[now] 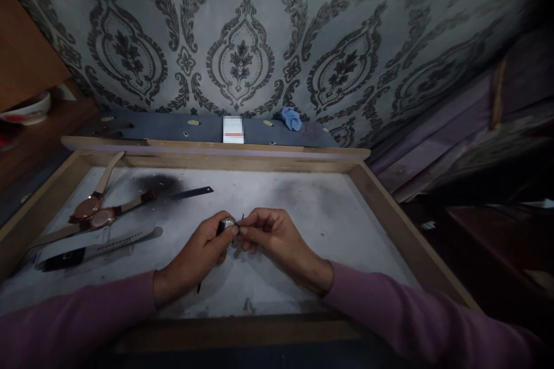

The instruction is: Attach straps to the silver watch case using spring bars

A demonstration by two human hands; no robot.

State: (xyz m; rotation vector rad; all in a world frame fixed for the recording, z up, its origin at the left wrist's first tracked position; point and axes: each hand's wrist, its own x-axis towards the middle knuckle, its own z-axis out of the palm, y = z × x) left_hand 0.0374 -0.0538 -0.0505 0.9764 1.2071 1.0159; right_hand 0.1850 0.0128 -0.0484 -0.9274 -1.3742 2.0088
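Observation:
Over the middle of a white-bottomed wooden tray (259, 162), my left hand (201, 253) is closed round a small silver and dark watch (227, 223). Part of a dark strap hangs below that hand. My right hand (277, 236) touches the watch's right side, its thumb and forefinger pinched together. A thin dark tip sticks up above the right fingers; what they pinch is too small to make out. The two hands meet at the watch.
Two rose-coloured watches (88, 207) with straps lie at the tray's left, near a dark flat strip (193, 193). In front of them is a clear case (64, 256) with a black-faced watch. Behind the tray are a pale card (234, 129) and a blue cloth (291, 119).

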